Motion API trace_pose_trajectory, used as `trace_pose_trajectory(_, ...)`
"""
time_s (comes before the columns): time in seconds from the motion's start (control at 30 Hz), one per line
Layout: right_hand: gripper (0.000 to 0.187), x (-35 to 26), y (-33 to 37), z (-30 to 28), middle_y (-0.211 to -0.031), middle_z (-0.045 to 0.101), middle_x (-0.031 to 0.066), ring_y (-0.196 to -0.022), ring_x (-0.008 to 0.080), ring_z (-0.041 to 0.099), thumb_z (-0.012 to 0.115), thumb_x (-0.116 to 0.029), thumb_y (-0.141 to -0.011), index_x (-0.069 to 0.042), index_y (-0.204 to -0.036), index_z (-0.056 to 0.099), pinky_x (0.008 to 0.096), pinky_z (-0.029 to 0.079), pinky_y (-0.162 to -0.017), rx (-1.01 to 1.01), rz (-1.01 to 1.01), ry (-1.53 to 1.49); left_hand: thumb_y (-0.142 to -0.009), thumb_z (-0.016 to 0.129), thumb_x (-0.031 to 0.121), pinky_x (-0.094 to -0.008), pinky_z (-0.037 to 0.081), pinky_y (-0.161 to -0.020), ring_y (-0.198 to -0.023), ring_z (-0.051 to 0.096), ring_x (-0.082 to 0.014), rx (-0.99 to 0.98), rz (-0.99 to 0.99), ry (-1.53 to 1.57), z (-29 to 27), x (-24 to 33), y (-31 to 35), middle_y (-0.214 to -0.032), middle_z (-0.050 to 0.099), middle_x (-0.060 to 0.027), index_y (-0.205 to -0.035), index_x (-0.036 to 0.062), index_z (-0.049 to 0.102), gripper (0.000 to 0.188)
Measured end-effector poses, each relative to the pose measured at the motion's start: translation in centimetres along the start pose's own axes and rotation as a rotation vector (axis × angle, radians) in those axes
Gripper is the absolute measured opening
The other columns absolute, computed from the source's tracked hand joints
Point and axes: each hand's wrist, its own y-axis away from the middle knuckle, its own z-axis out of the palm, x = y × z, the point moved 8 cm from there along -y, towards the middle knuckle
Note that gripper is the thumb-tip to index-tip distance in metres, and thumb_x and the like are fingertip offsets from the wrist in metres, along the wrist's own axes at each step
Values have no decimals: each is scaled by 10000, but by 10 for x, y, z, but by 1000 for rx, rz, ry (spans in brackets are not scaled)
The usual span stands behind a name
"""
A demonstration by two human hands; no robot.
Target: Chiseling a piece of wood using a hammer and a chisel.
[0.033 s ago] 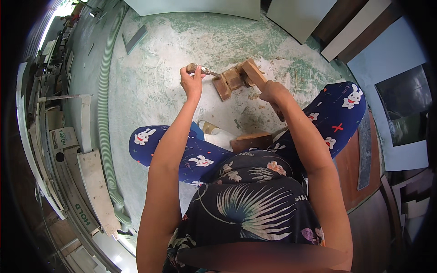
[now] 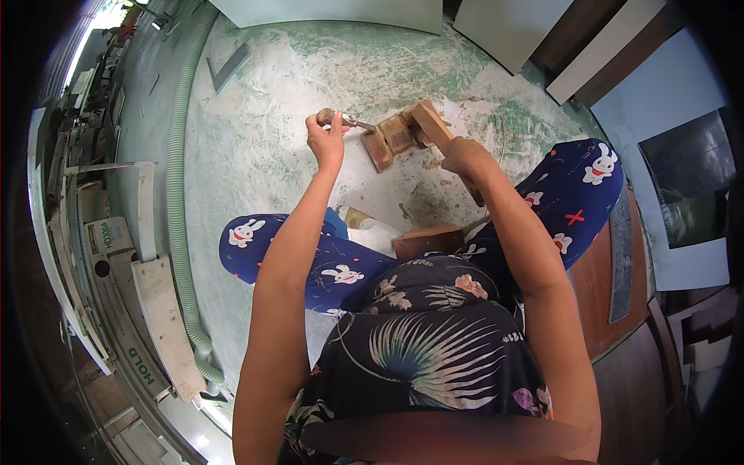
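I sit on a pale green, scuffed floor (image 2: 271, 155). My left hand (image 2: 325, 141) is raised and closed around the wooden handle of a chisel-like tool (image 2: 342, 118); its metal shaft points right at a brown wooden workpiece (image 2: 397, 133) lying on the floor. My right hand (image 2: 463, 156) grips the right end of that workpiece, where a thicker wooden bar (image 2: 430, 122) runs back toward me. The tool's tip is at the workpiece's left edge. Wood chips lie on the floor around it.
A second brown wood block (image 2: 428, 239) rests by my legs, next to a pale object (image 2: 364, 225). A green corrugated hose (image 2: 177, 194) runs down the left, beside white machine parts (image 2: 147, 287). Flat boards (image 2: 511, 31) lean at the top, dark panels (image 2: 620, 256) at right.
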Motion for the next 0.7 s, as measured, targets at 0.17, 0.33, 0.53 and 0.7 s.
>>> trace_pose_trajectory(0.17, 459, -3, 2, -1, -1019, 671, 251, -959, 369, 664, 641, -241, -720, 38, -1084, 641, 430, 534, -832, -11, 2, -17, -863, 691, 140, -283, 544, -531, -632, 692, -220, 96, -126, 34, -6, -18, -6, -906, 632, -156, -1027, -16, 432, 344)
trace_pose_trajectory(0.33, 463, -5, 4, -3, -1017, 672, 249, -963, 367, 663, 642, -242, -720, 37, -1090, 638, 424, 531, -838, -36, 21, -22, -828, 719, 87, -275, 544, -539, -633, 688, -209, 3, -95, 31, 0, -20, -8, -916, 641, -142, -1035, -37, 478, 341)
trace_pose_trajectory(0.53, 445, -1, -4, -1, -994, 670, 267, -951, 373, 664, 631, -228, -716, 54, -1060, 650, 415, 531, -834, -28, 9, -31, -815, 733, 77, -263, 534, -566, -633, 682, -182, -70, -135, 20, 9, -18, -3, -843, 669, -113, -1034, -29, 533, 315)
trace_pose_trajectory(0.7, 442, -3, -4, -1, -992, 667, 274, -952, 377, 663, 620, -221, -718, 61, -1057, 649, 415, 530, -833, -27, 13, -30, -821, 726, 74, -264, 533, -574, -641, 685, -182, -72, -131, 29, 6, -21, -3, -832, 672, -113, -1029, -24, 533, 301)
